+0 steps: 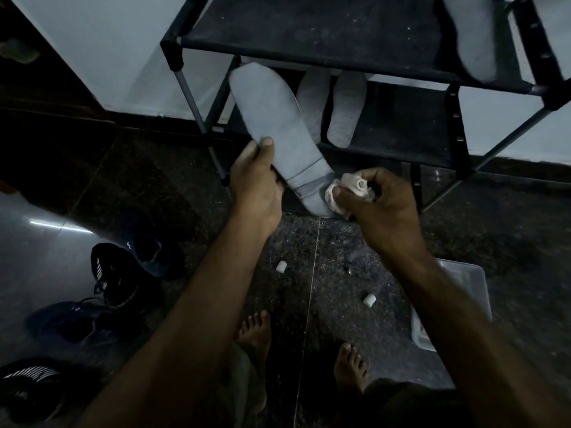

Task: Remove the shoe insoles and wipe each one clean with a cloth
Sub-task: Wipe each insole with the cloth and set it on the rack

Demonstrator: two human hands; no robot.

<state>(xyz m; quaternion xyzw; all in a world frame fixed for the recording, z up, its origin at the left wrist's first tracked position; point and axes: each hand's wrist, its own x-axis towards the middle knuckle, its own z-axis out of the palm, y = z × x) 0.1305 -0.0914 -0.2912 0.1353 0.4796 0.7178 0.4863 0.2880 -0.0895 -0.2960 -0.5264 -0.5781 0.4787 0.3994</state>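
Head view, dim light. L hand (254,180) is gripping a grey insole (272,125) at mid-length, thumb lying on the upper face, fingers curling under the edge. Insole is being held off the floor, in front of the black shoe rack (324,41), toe end pointing up and left, heel end down and right.

R hand (380,205) is clutching a bunched white cloth (349,189), fingers curling round it; cloth is touching the insole's heel end.

Two more grey insoles (330,109) are leaning side by side on the rack's lower shelf, just behind the held one. Another grey insole (469,35) is lying on the upper shelf, far R.

Dark shoes w/ white stripes (114,273) are sitting on the floor to the L, well apart from the hands. Two small white cylinders (281,267) are lying on the speckled floor below the hands. A clear plastic tray (472,291) is sitting on the floor under the R forearm. Bare feet (255,332) are showing at bottom centre.
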